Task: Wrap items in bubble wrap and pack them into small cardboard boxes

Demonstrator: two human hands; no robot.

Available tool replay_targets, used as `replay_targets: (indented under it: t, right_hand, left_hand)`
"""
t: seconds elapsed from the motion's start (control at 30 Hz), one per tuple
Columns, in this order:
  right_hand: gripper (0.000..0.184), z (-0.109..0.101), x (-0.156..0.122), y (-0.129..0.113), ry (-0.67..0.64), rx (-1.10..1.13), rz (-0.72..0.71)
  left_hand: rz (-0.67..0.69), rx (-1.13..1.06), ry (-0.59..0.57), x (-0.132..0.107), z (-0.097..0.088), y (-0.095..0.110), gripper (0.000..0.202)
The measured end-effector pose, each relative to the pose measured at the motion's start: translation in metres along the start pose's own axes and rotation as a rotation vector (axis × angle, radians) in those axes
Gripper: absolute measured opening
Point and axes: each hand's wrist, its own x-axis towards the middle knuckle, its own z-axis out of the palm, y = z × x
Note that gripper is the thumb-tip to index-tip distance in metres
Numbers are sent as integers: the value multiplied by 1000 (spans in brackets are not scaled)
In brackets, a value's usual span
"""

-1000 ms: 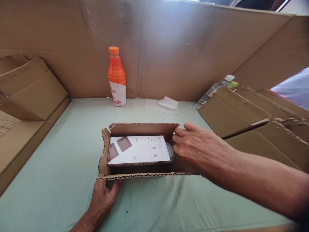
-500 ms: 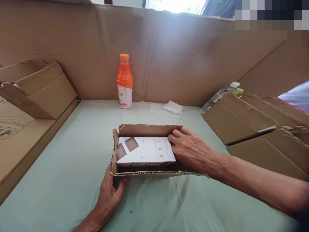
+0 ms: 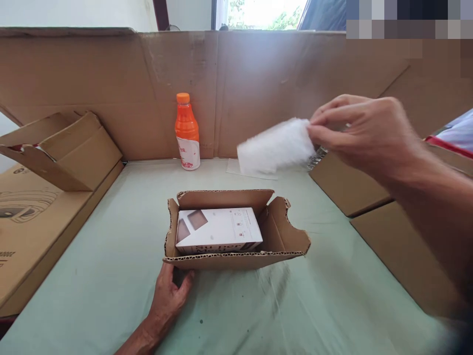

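Observation:
A small open cardboard box (image 3: 281, 236) sits on the pale green table cover, with a white product box (image 3: 221, 228) lying inside it at the left. My left hand (image 3: 168, 298) grips the near left wall of the cardboard box, thumb on the front. My right hand (image 3: 364, 130) is raised above the table to the right and pinches a white plastic bag (image 3: 275, 146), which looks blurred. The bag hangs in the air behind and above the box.
An orange drink bottle (image 3: 186, 133) stands at the back against a tall cardboard wall (image 3: 258, 79). Folded cardboard boxes (image 3: 74, 153) lie at the left and flat cardboard sheets (image 3: 377, 222) at the right. A white sheet (image 3: 236, 170) lies near the back.
My right hand has left the inside of the cardboard box and risen to the right with a white plastic bag in its fingers. The box's right flap now stands open. My left hand stays put.

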Motion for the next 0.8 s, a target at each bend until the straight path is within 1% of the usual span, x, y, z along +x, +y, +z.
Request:
replay_targets:
  t: [0.03,0.07,0.13,0.17,0.2,0.27,0.3,0.33,0.37,0.4,0.43,0.5,0.57,0.63,0.67,0.7,0.8]
  right_hand:
    - [40,10,4,5,7,-11,78]
    - [40,21,4,11,-26,-21,129]
    - [41,45,-10,21,-157,-6,147]
    - [39,55,-25,25,-229,27,131]
    - [35,63,-44,28,-298,85,104]
    - [26,74,-95,28,-447,232,35]
    - [27,78,-122,25,-567,341,16]
    - [27,80,-150,22,-660,432,31]
    - [23,83,-175,16,-695,513,34]
    - [24,85,-198,10,-702,535,80]
    - [27,88,-216,2,-702,527,156]
    - [31,95,-239,-15,-671,497,295]
    - [32,104,-245,-30,-635,503,379]
    - [34,111,-241,-40,-604,534,427]
    - [35,115,-237,-44,-592,548,453]
    - [36,118,-232,-47,-583,563,481]
    - [33,130,-215,-52,-560,646,523]
  left_hand:
    - [-4,0,5,0,-1,0,41]
    - [-11,0,3,0,-1,-1,43]
    - [-34,-8,-18,-1,-3,-3,46]
    - [-47,-19,-34,-1,-4,-3,48]
    - [-57,-36,-47,-2,-5,-3,50]
    - [-62,-70,-61,-1,-8,1,53]
    - [-59,-79,-70,1,-9,4,55]
    - [-54,-82,-84,3,-11,8,57]
    - [-48,-77,-108,7,-13,12,59]
    - [-44,-67,-137,12,-15,15,61]
    - [-42,-56,-167,18,-16,19,63]
    - [-44,-39,-216,29,-19,25,67]
    - [-52,-45,-283,37,-20,28,66]
    - [-63,-76,-338,41,-19,29,61]
    - [-63,-90,-342,42,-18,28,60]
    - [-60,-94,-328,42,-17,27,60]
    - [-43,-30,-222,45,-13,24,65]
